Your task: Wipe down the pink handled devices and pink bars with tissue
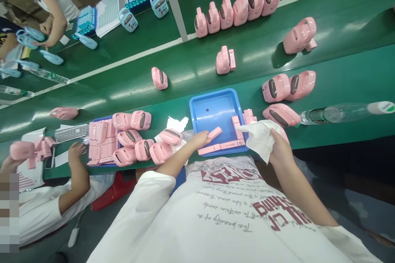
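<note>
My left hand [200, 139] pinches a small pink rectangular piece [215, 132] above the near left part of a blue tray [212, 97]. In that tray, several similar pink pieces [230, 145] lie along the near and right edges. A crumpled white cloth or tissue [261, 139] hangs from the closed fingers of my right hand [281, 148], just right of the tray. A bit of pink shows behind the cloth, and I cannot tell whether that hand also holds it. Pink handled devices with dark oval windows [280, 115] lie beyond the right hand.
Left of the tray are several pink devices [135, 135] and a stack of pink pieces [100, 137]. A plastic bottle [339, 114] lies at right. More devices [240, 8] line the green bench. A co-worker's hand [76, 150] is at left; another person works beyond the divider.
</note>
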{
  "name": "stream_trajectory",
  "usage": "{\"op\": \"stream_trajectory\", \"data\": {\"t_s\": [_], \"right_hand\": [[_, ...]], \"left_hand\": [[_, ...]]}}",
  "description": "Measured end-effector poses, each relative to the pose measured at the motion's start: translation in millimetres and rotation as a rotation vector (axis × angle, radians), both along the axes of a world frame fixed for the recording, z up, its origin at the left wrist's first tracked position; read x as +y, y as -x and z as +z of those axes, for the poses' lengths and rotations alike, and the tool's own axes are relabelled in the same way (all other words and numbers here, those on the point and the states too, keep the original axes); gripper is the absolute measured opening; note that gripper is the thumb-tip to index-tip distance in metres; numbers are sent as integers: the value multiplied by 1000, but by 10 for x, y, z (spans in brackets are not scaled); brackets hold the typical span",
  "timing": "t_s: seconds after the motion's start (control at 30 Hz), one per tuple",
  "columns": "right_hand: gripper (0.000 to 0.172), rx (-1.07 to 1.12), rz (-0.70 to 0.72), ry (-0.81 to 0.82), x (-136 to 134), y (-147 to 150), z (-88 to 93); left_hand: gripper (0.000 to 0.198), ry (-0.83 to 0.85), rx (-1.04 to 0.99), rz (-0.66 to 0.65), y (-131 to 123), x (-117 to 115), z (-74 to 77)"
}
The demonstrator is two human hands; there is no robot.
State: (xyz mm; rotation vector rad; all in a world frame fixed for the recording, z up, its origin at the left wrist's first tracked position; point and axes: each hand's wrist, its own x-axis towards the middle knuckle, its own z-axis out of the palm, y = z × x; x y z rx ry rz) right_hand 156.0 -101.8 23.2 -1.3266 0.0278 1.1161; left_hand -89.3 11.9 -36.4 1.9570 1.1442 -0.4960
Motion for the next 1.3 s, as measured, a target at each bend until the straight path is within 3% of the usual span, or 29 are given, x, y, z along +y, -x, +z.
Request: {"op": "stream_trajectory", "data": {"t_s": [0.1,0.2,0.33,0.43,0.53,0.63,0.8,0.93,1.0,1.17,1.23,1.3], "right_hand": [[48,13,2,28,5,47,-38],[44,-125,34,39,28,126,-80],[53,-439,314,14,114,318,-40],[60,-529,594,-117,197,567,65],[62,-472,709,-210,233,840,184],[65,-428,714,-212,207,1020,294],[62,-339,694,-139,128,1094,485],[55,-191,648,-79,139,1058,533],[53,-146,537,-47,191,986,501],[48,-142,79,-21,333,633,403],[44,-155,1,-54,324,493,393],[40,-171,-27,-65,266,395,387]], "left_hand": [[34,28,-103,107,10,9,103],[35,27,-227,173,32,-3,343],[32,-141,-495,243,48,-57,815],[32,-233,-733,408,-10,-132,1084],[44,-190,-972,604,-96,-203,1192],[50,-139,-1094,680,-137,-253,1220],[48,-45,-993,572,-85,-301,1280],[54,133,-1008,595,-61,-311,1338],[57,236,-1042,646,-66,-317,1376],[50,527,-1118,760,-9,-310,1447],[53,497,-1068,752,86,-231,1429],[57,333,-894,717,226,-62,1378]]}}
